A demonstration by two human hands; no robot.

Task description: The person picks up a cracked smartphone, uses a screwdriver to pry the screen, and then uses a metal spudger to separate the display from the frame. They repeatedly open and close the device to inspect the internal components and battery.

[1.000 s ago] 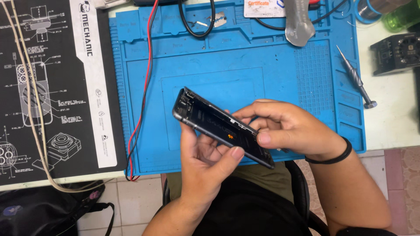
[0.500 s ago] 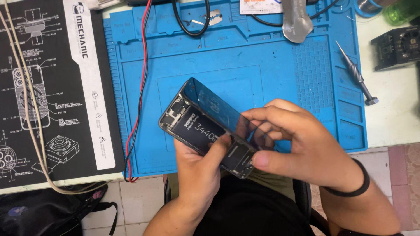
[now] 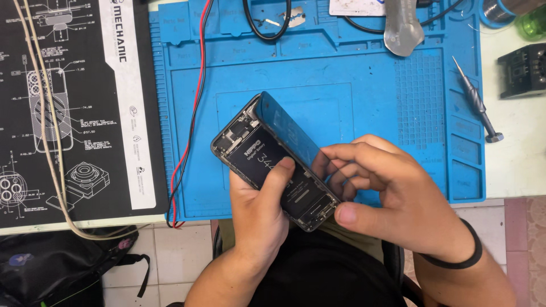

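The desk [image 3: 523,165] is pale and smooth, and most of it lies under two mats. The larger is a blue rubbery work mat [image 3: 352,74] moulded with shallow trays and a grid of small squares on its right. Left of it is a flat black mat [image 3: 85,113] printed with white line drawings. A red and black wire pair [image 3: 190,113] runs down the blue mat's left edge, and a beige cord [image 3: 48,131] snakes over the black mat. Far on the blue mat is a black cable loop [image 3: 267,25], with a shiny metal pry tool [image 3: 402,31] to its right. A slim metal screwdriver [image 3: 476,102] lies on the mat's right rim, and a black ribbed block [image 3: 523,68] sits on the bare desk beyond it.

The opened phone [image 3: 273,165] is over the near half of the blue mat, tilted, its dark battery and boards exposed and its glossy screen panel [image 3: 293,133] hinged up along the right side. My left hand [image 3: 259,210] cradles the body from below, thumb pressed on the battery. My right hand [image 3: 392,196] pinches the near right end, fingers curled on the raised screen's edge.
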